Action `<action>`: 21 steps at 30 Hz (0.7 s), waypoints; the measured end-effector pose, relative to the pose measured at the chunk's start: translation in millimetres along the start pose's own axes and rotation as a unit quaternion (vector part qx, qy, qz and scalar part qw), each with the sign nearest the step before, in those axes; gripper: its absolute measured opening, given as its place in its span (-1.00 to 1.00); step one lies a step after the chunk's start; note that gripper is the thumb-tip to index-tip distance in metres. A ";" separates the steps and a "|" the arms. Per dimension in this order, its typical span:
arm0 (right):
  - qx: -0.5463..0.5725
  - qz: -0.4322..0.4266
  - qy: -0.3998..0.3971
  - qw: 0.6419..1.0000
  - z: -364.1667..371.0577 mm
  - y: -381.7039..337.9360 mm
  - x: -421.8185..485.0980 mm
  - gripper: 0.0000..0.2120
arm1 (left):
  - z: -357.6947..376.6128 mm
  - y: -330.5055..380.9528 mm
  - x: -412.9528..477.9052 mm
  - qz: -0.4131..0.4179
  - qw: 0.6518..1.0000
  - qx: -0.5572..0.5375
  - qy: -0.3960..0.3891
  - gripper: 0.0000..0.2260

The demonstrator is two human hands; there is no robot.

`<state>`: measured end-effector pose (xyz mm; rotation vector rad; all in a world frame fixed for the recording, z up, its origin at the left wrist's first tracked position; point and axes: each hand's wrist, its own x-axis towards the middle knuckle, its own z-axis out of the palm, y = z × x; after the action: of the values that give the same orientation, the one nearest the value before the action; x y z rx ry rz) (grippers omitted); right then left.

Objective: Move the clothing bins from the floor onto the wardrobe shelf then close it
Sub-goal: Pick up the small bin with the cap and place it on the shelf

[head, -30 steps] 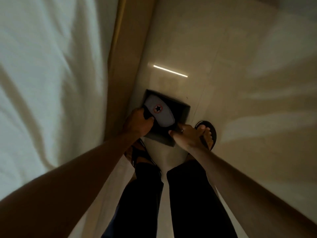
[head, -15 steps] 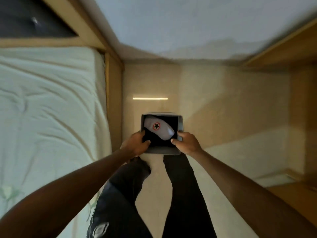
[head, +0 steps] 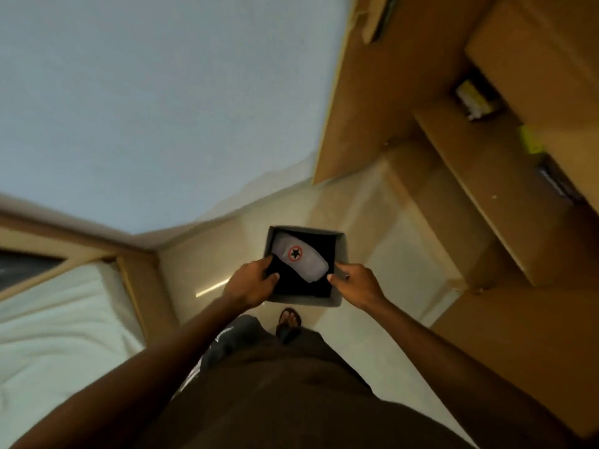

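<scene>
Head view: the small square grey fabric bin [head: 338,254], holding dark clothing and a pale folded piece with a red-ringed star badge [head: 299,260], was off the floor at waist height, the left hand [head: 251,283] and right hand [head: 355,281] each clamped on an opposite rim, thumbs hooked inside. The open light-brown wooden wardrobe [head: 505,202] stood to the person's right, its shelf [head: 486,189] well apart from the bin. Judgement: best to keep the bin level with both grips on, turn right, and slide it in base-first.
</scene>
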<state>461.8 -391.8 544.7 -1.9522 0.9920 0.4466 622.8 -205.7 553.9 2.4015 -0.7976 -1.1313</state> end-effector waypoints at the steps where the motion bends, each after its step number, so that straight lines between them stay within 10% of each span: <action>1: 0.018 0.011 0.024 1.000 -14.4 6.8 0.5 -0.61 | -6.0 18.0 10.9 0.026 0.999 0.024 -0.004 -0.68; 21: 0.146 0.082 0.483 0.859 -330.2 61.0 32.9 -0.51 | -55.4 417.5 239.2 0.380 0.923 0.068 0.005 -0.35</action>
<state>412.1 -699.9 672.9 -1.7807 1.7271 -0.6614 650.8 -673.9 674.6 1.8714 -1.6502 -0.7484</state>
